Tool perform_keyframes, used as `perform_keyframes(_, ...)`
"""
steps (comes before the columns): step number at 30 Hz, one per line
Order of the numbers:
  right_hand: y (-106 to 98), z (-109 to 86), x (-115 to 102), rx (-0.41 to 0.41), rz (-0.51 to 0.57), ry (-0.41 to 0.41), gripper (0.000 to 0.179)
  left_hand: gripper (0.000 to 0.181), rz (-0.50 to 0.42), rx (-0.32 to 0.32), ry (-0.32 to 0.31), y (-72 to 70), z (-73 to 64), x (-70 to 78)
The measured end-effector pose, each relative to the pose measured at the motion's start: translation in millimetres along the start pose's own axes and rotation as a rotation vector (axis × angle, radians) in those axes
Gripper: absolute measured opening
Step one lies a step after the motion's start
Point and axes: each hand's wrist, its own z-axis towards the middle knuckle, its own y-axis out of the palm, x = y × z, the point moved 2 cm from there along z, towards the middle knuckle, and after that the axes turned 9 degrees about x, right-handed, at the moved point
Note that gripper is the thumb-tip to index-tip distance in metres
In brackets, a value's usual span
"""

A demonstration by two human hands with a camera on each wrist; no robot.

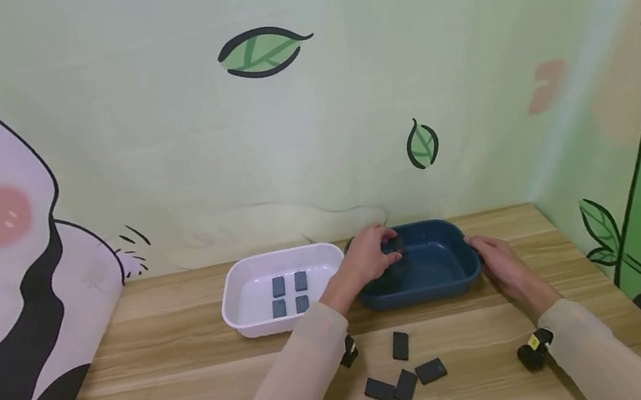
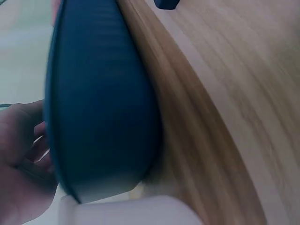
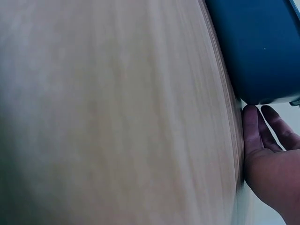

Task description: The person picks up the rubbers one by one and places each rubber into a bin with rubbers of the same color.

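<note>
The head view showed the left hand pinching a small dark piece inside a dark blue, rounded rectangular plastic basin. The right hand, fingers nearly straight, touched the basin's outer end. A light, level pinch, with the right hand bracing that end, would probably serve best. Four black rectangular blocks lay on the wood-grained surface, nearer the wearer than both hands. The piece's outline blended into the basin, whose wall hid the left fingertips in the left wrist view.
</note>
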Motion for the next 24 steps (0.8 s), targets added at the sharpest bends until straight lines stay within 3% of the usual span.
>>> perform_keyframes(9, 0, 1.8, 2, 0.017, 0.011, 0.002, 0.061, 0.041, 0.062, -0.031, -0.025, 20.6, 10.3, -12.6)
perform_keyframes(16, -1, -2.4, 3, 0.019, -0.009, 0.023, 0.06, 0.04, 0.049, -0.053, -0.045, 26.3, 9.8, -6.5)
perform_keyframes(24, 0, 1.3, 1, 0.034, 0.052, 0.008, 0.051, 0.038, 0.093, -0.064, -0.047, 38.1, 14.9, -4.2)
